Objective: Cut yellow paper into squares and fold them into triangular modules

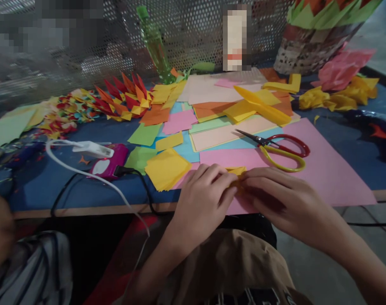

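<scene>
Both my left hand [208,190] and my right hand [272,190] are closed on a small piece of folded yellow paper [236,170] at the table's front edge. Most of that paper is hidden behind my fingers. Under them lies a large pink sheet [326,169]. Just beyond my right hand rest scissors [261,142] with one red and one yellow handle loop, their blades pointing left. A stack of yellow paper squares [167,169] lies to the left of my left hand.
Coloured paper sheets [212,135] spread across the blue table [342,127]. On the left are a purple power adapter [112,163] with cables and red-orange folded paper pieces [126,97]. A green bottle [156,51] and a paper-trimmed basket [310,46] stand behind. Another person's striped sleeve [37,262] shows lower left.
</scene>
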Demonstrator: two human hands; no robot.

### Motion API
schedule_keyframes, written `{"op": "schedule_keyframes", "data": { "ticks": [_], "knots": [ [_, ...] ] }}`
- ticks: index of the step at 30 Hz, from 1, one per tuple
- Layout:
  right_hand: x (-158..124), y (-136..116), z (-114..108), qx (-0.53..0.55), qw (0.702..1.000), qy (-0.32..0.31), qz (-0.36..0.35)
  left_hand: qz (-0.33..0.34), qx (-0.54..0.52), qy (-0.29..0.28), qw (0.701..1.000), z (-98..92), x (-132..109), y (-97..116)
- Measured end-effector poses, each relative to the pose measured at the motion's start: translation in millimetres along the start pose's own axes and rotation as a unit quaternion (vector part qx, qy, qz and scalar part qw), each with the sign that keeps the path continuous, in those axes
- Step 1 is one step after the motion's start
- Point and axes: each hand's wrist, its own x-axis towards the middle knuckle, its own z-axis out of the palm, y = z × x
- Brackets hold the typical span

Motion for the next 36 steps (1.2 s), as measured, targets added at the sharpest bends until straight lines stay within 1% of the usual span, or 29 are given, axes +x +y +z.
{"op": "schedule_keyframes", "data": {
  "ticks": [3, 6, 12, 23, 26, 28, 31, 33, 36],
  "knots": [
    [-1.6, 0.8, 0.3, 0.008, 1.000, -0.001, 0.000, -0.006, -0.017, 0.012, 1.000, 0.2, 3.0, 0.8],
    [-4.5, 3.0, 1.4, 0.010, 1.000, 0.000, -0.004, -0.018, -0.020, 0.008, 1.000, 1.0, 5.9, 1.9],
    [-10.6, 7.6, 1.8, -0.044, 0.997, -0.009, -0.060, -0.025, -0.016, 0.009, 1.000, 2.6, 8.3, 3.1],
    [-20.4, 9.6, 0.1, -0.079, 0.992, -0.026, -0.099, -0.025, 0.009, 0.011, 1.000, 3.4, 10.7, 2.0],
    [-20.3, 7.9, 0.3, -0.106, 0.987, -0.019, -0.117, 0.015, 0.050, 0.042, 0.998, 2.8, 0.4, -0.9],
    [-20.5, 7.0, 0.7, -0.121, 0.984, -0.019, -0.127, 0.072, 0.088, 0.066, 0.991, 2.1, -11.4, -2.7],
    [-21.1, 8.0, 1.7, -0.121, 0.984, -0.019, -0.127, 0.135, 0.129, 0.075, 0.980, 3.2, -29.4, -3.3],
    [-21.4, 9.6, 2.2, -0.111, 0.987, -0.018, -0.118, 0.147, 0.146, 0.084, 0.975, 6.1, -36.8, -2.6],
    [-22.7, 11.1, 2.5, -0.108, 0.987, -0.022, -0.116, 0.148, 0.160, 0.100, 0.971, 11.0, -39.4, -2.0]
  ]
}}
